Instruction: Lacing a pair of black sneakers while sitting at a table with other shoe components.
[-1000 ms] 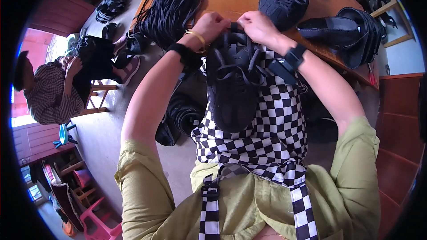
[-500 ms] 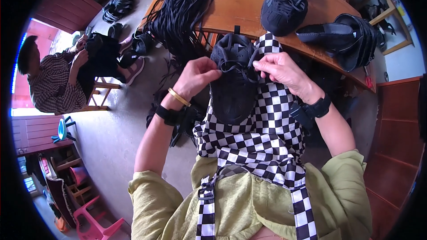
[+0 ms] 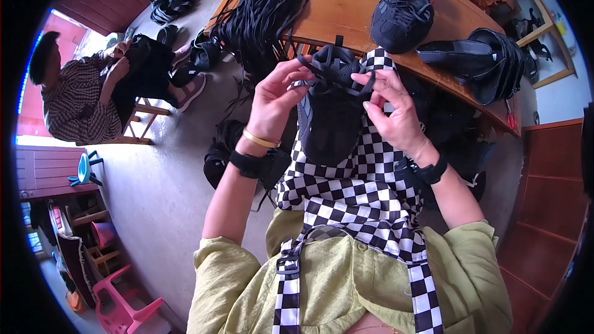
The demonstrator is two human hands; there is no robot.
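Observation:
A black sneaker (image 3: 330, 131) lies on my lap over the black-and-white checkered apron (image 3: 346, 201), its toe toward me and its heel loop toward the table. My left hand (image 3: 276, 100) pinches a loop of the black shoelace (image 3: 322, 74) at the left of the shoe's opening. On the other side, my right hand (image 3: 396, 108) holds the lace too, with a loop standing up by its bent fingers. The lace crosses over the tongue between both hands; the exact knot is too dark to make out.
A wooden table (image 3: 346, 15) ahead carries a heap of black laces (image 3: 263, 9), a laced black sneaker (image 3: 402, 20) and several stacked black shoe uppers (image 3: 495, 65). Scissors (image 3: 510, 114) hang at its right edge. Dark shoes (image 3: 216, 161) lie on the floor; a seated person (image 3: 86, 96) handles black material at left.
Both hands have moved slightly up and inward over the shoe's opening. The lace loops are now raised between the fingers, and the right fingers have curled further round the lace.

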